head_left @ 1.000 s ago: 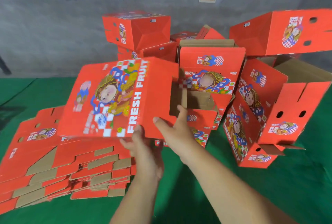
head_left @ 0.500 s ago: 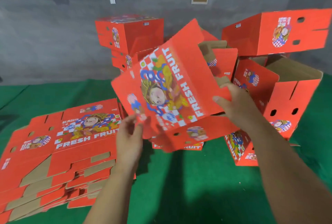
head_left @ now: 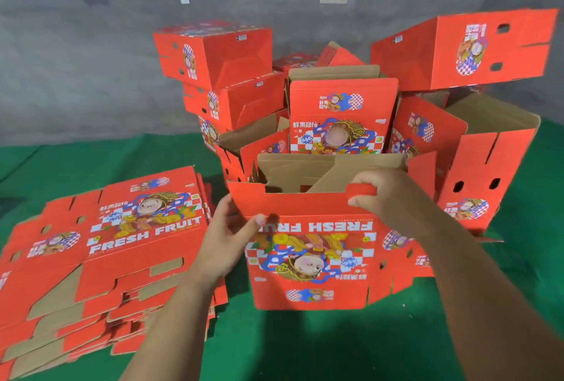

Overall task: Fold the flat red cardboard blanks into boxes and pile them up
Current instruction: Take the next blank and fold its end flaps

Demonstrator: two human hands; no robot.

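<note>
Head view: red box (head_left: 311, 258), half-formed, opening upward, print upside-down, long axis left-right, above green mat (head_left: 274, 350); left hand (head_left: 225, 243) pinches its flap, right hand (head_left: 390, 197) grips the rim.

Front and centre, the half-opened box (head_left: 311, 258) sits between both hands, left hand (head_left: 225, 240) at its near-left edge, right hand (head_left: 393, 197) on its top rim. Left of it lies the stack of flat blanks (head_left: 116, 258) on the green floor (head_left: 305, 347). Behind, the pile of folded boxes (head_left: 341, 112) rises against the wall (head_left: 76, 60), one open box (head_left: 488, 161) at the right, another (head_left: 464, 48) above it.
</note>
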